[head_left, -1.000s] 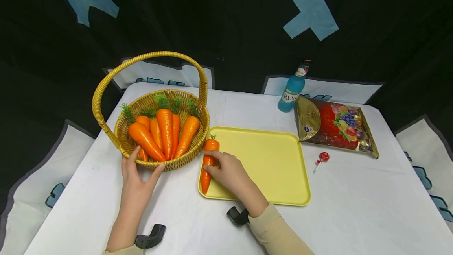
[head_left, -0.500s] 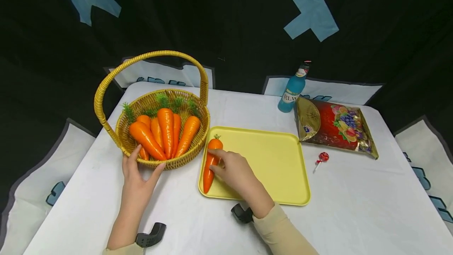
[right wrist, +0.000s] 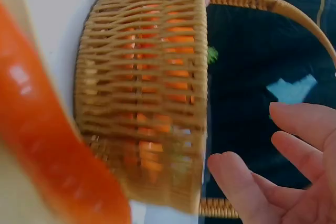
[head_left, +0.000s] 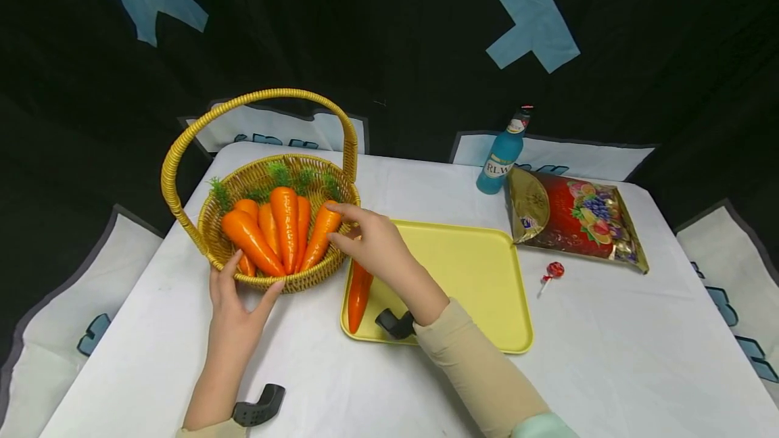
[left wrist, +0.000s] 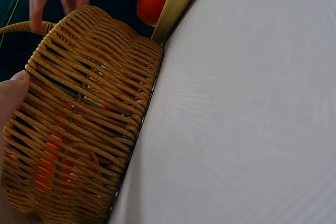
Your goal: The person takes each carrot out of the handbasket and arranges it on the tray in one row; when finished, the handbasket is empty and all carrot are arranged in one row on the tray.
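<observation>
A yellow wicker basket [head_left: 316, 280] with a tall arched handle holds several orange carrots with green tops. My left hand [head_left: 234, 309] grips its front rim; in the left wrist view the thumb [left wrist: 14, 90] lies against the woven side [left wrist: 89, 103]. My right hand [head_left: 380, 245] hovers over the basket's right rim, fingers spread, near the rightmost carrot [head_left: 320, 238]. In the right wrist view those fingers [right wrist: 231, 169] hold nothing. Another carrot [head_left: 359, 296] lies along the left edge of a yellow tray [head_left: 456, 282], its upper part hidden behind the right hand.
Behind the tray stands a blue bottle [head_left: 501, 157]. A red and gold candy bag [head_left: 578, 218] lies to its right, with a red lollipop [head_left: 552, 272] in front. White cloth [head_left: 608, 357] covers the table, and a dark curtain [head_left: 389, 53] hangs behind.
My right hand has let go of the carrot on the tray and moved up and left to the basket's right rim. My left hand has stayed at the basket.
</observation>
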A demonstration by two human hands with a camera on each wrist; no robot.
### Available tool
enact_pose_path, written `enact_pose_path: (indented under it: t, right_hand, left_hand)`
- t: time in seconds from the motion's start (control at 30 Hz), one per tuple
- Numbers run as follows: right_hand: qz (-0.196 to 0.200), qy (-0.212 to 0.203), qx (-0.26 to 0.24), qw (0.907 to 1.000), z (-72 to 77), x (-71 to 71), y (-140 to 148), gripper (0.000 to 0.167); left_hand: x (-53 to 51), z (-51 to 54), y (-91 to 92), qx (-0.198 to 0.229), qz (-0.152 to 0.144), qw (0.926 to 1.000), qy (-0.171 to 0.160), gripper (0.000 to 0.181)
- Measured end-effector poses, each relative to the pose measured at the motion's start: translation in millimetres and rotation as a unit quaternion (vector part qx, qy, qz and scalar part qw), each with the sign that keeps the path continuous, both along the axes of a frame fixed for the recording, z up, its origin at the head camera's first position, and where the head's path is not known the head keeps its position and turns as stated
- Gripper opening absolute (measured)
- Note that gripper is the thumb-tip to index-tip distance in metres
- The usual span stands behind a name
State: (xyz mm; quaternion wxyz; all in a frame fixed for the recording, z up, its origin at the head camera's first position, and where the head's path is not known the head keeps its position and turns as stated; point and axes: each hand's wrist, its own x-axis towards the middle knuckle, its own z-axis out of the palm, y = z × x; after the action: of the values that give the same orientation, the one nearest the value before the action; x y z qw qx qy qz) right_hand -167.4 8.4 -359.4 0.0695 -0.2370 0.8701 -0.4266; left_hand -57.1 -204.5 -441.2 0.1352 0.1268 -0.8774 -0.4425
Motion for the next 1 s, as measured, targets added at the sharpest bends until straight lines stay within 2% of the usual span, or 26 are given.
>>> enact_pose_path:
  t: [0.1, 0.27, 0.53, 0.8, 1.0]
  right_hand:
    - [0.023, 0.006, 0.012, 0.9997, 1.1, -8.7, -21, 0.046]
    - [0.049, 0.024, 0.070, 0.9961, -6.5, -22.4, -53, 0.049]
    - [0.066, 0.010, 0.127, 0.9897, -20.9, -33.0, -83, 0.051]
    - [0.077, 0.057, 0.151, 0.9840, -28.3, -38.8, -92, 0.046]
    - [0.079, 0.036, 0.120, 0.9890, -30.4, -42.2, -91, 0.042]
  left_hand:
    - [-0.9, 0.7, -1.5, 0.006, 0.000, 1.0000, -0.004, 0.088]
    - [-2.3, -0.7, -2.7, 0.015, -0.003, 0.9998, -0.011, 0.088]
    - [-0.4, -1.9, -2.3, 0.006, -0.001, 1.0000, 0.001, 0.086]
    - [0.5, -2.3, -1.4, -0.004, 0.002, 1.0000, 0.004, 0.087]
    - [-0.6, -2.8, -1.0, -0.005, 0.001, 0.9999, 0.009, 0.087]
